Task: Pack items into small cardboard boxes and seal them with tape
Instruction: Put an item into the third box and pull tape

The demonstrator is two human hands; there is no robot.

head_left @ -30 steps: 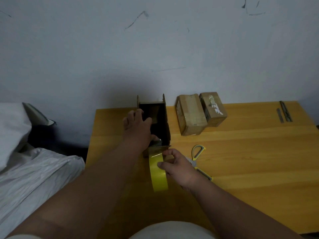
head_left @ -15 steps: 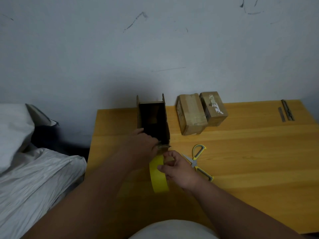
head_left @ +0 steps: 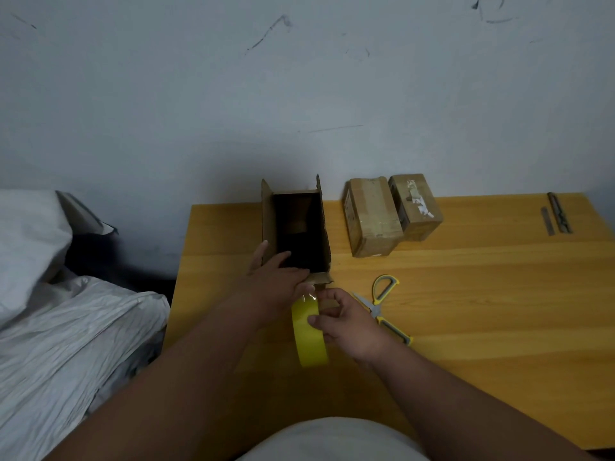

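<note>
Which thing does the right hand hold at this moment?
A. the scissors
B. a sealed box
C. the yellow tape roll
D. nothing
C: the right hand grips the yellow tape roll just in front of the open box, while the scissors lie untouched on the table.

Left hand (head_left: pixel 278 281) on open box (head_left: pixel 296 227) near edge; right hand (head_left: pixel 346 322) grips yellow tape roll (head_left: pixel 307 337), apparently upright.

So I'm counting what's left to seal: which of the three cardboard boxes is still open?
The box nearest the person, at the left hand, with flaps up and a dark inside. The two boxes to its right are closed and taped.
</note>
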